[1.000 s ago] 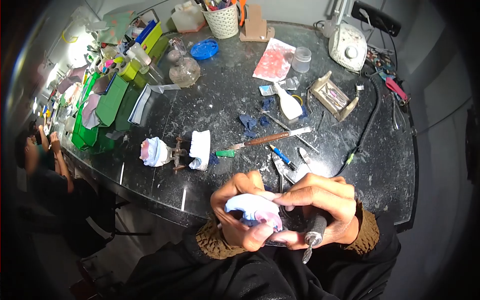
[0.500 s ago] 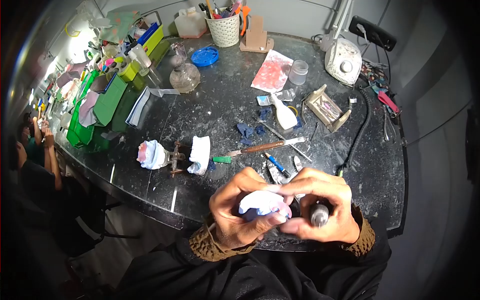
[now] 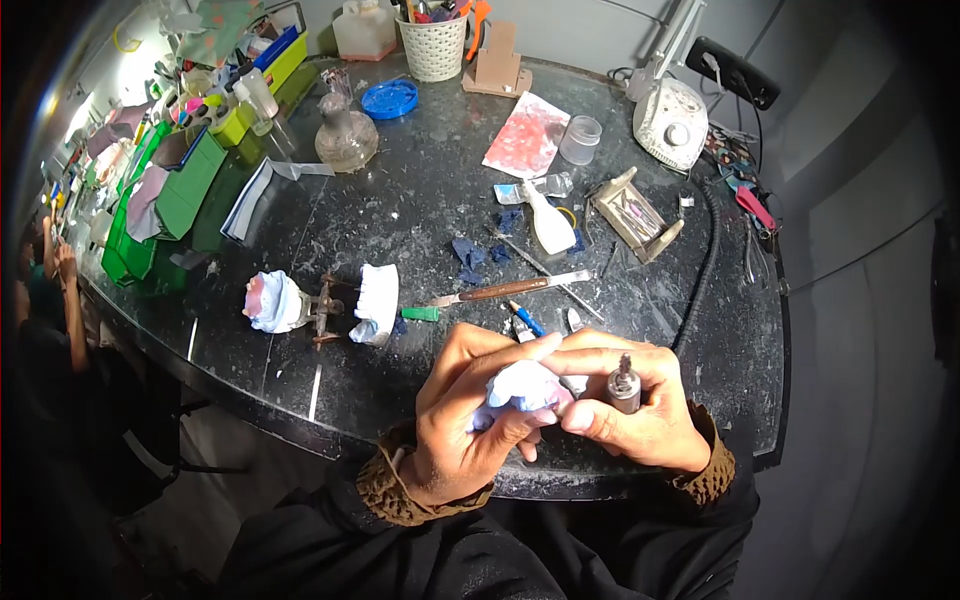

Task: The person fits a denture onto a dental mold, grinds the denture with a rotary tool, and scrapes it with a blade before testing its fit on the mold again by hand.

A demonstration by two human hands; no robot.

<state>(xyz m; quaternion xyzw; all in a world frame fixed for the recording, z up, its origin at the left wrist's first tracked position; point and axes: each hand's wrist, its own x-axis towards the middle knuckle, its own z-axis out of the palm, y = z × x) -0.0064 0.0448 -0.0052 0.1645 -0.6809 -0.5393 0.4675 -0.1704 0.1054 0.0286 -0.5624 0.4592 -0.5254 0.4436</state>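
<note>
My left hand is closed around a pale blue and white cast with a pink part on its right side. Opposite it, my right hand holds a dark rotary handpiece, its metal bur pointing up and away from the cast. My right thumb and index fingertips meet the cast's pink edge. Both hands are over the table's front edge. Left of them on the table lie a hinged metal articulator, a blue-white cast with pink and a white cast.
A brown-handled spatula, a blue pen, a white bottle and a tray of burs lie beyond my hands. A black cord runs down the right. Green boxes stand left; a co-worker's arm shows far left.
The handpiece has swung from bur-down to bur-up in my right hand. The cast has turned between my fingers. The view has shifted, moving the table items left.
</note>
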